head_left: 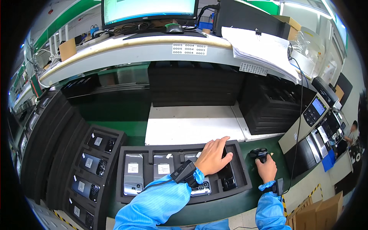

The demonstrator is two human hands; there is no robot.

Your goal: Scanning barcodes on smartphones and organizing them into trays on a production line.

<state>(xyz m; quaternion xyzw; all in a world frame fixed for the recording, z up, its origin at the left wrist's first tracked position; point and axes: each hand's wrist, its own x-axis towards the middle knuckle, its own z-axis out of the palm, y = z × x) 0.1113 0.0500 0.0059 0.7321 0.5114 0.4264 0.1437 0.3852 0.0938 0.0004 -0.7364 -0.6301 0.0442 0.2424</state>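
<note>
A black foam tray (245, 178) lies in front of me with several phones in its slots. Two grey phones with white labels show at its left, a grey phone (133, 174) being the leftmost. My left hand (214, 158) reaches over the tray's right part, fingers and thumb stretched apart. It partly covers another phone and sits beside a dark phone (229, 177) in the rightmost slot; whether it touches that phone I cannot tell. To the right of the tray, my right hand (266, 168) is wrapped round the handle of a black handheld scanner (258, 153).
A second foam tray (120, 140) of phones stands tilted at the left, by stacked black trays (50, 142). More foam stacks (195, 86) stand at the back. Above hangs a shelf with a monitor (149, 11), mouse (173, 28) and papers (260, 50). A label printer (310, 119) stands right; a cable hangs before it.
</note>
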